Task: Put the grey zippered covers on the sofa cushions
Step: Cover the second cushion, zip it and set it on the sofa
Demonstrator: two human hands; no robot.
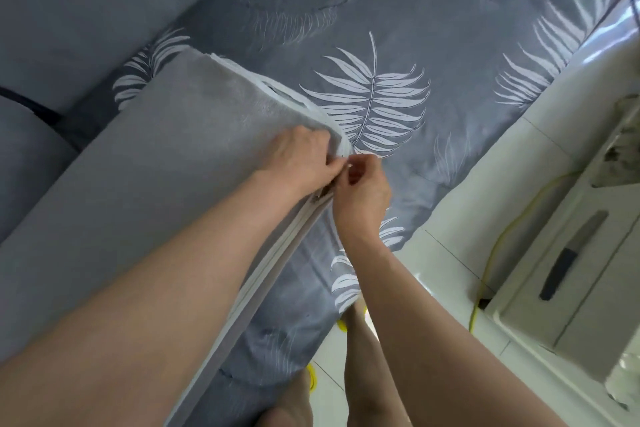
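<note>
The grey cover [138, 184] lies left of both hands, the left hand [301, 156] gripping its open edge, the right hand [363, 191] pinching the zipper [273, 258] just beside.

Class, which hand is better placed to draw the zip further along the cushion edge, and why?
Probably the right hand: it pinches at the zip, while the left hand holds the grey cover closed over the white cushion.
</note>
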